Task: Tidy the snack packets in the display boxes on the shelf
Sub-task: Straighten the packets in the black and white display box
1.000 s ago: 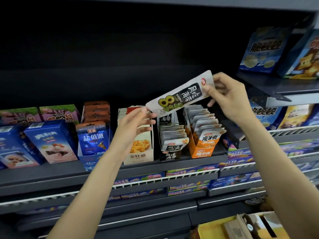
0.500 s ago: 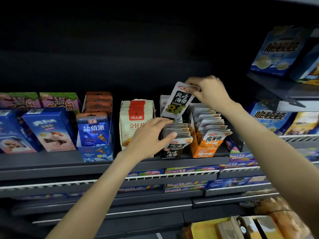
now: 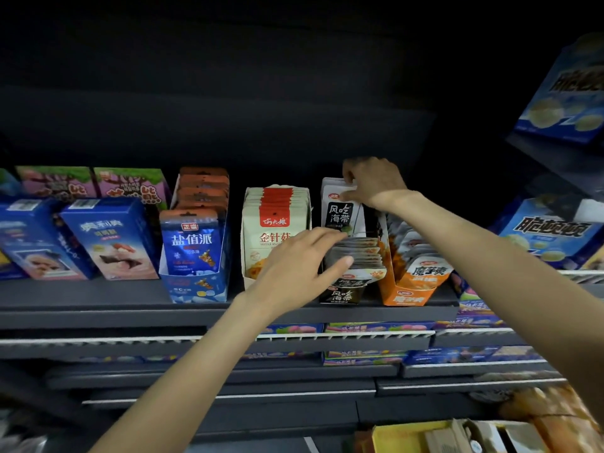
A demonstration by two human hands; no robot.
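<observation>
Head view: white-and-black seaweed packet (image 3: 340, 212) stands upright at the back of the black display box (image 3: 341, 294), roughly 1 o'clock of frame centre. Right hand (image 3: 372, 183) pinches its top edge; left hand (image 3: 304, 266), fingers spread, presses the packet stack (image 3: 358, 253) forward. Insertion looks nearly done; seating and straightening remain. Orange box (image 3: 408, 297) just beside at 3 o'clock.

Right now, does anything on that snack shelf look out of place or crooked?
Yes. In the black display box, one white seaweed packet stands upright at the back, pinched at its top by the right hand, while the other packets slump forward in a fan under the left hand.
</observation>
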